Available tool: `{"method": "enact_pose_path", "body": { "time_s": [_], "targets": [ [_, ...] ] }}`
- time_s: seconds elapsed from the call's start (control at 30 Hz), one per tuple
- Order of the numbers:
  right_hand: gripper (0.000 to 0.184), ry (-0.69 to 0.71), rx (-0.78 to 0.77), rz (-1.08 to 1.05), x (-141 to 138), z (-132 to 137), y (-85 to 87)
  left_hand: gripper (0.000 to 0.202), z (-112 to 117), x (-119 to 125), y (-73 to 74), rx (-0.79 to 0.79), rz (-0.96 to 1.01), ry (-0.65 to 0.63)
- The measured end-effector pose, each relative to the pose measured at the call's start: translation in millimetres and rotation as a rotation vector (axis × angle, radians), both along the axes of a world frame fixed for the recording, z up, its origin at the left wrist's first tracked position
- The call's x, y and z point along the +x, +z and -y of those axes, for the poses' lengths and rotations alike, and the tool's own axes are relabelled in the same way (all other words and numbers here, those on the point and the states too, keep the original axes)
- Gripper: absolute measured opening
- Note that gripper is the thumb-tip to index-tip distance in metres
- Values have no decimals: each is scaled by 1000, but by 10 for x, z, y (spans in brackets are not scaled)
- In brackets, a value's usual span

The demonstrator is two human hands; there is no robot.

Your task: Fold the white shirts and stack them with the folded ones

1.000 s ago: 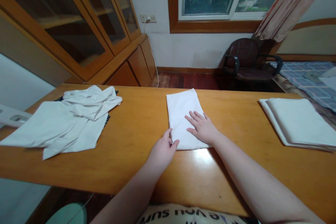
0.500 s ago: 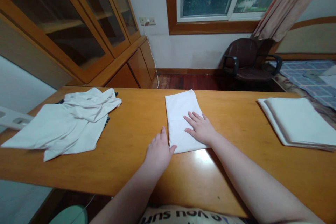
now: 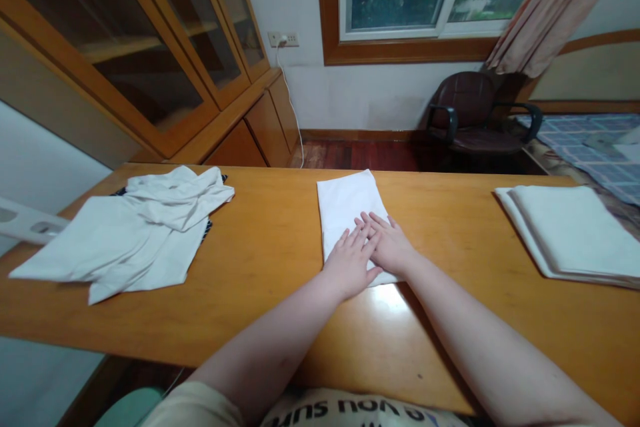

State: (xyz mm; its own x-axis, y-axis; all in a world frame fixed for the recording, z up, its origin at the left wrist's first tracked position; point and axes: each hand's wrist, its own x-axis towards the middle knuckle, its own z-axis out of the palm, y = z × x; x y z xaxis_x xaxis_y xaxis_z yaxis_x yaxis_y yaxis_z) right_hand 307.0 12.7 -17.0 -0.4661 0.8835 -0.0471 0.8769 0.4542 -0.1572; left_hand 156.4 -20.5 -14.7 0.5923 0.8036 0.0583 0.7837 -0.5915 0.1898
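Note:
A white cloth folded into a rectangle [image 3: 347, 195] lies flat at the middle of the wooden table. My right hand [image 3: 393, 247] rests on its right side with fingers stretched out. Across its lower part lies my left hand [image 3: 350, 263], fingers spread, their tips overlapping the fingers of my right hand. Neither hand grips anything. Part of the cloth is hidden under both hands.
Crumpled white cloths [image 3: 145, 233] lie at the table's left, with dark striped fabric peeking out. A stack of folded white cloths [image 3: 575, 230] is at the right. Beyond the table [image 3: 270, 240] stand a cabinet [image 3: 235, 140] and an armchair [image 3: 465, 113].
My left hand has moved right, from the cloth's left edge onto the cloth and partly over my right hand. The right hand has stayed nearly in place.

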Motion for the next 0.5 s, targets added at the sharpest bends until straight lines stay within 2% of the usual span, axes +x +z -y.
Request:
{"method": "enact_pose_path", "body": {
  "time_s": [0.23, 0.5],
  "targets": [
    [73, -19, -21, -101, 123, -70, -62, 73, 7, -192, -22, -109, 22, 244],
    [62, -71, -68, -98, 359, -143, -112, 81, -161, -352, -15, -163, 6, 244]
  ]
}}
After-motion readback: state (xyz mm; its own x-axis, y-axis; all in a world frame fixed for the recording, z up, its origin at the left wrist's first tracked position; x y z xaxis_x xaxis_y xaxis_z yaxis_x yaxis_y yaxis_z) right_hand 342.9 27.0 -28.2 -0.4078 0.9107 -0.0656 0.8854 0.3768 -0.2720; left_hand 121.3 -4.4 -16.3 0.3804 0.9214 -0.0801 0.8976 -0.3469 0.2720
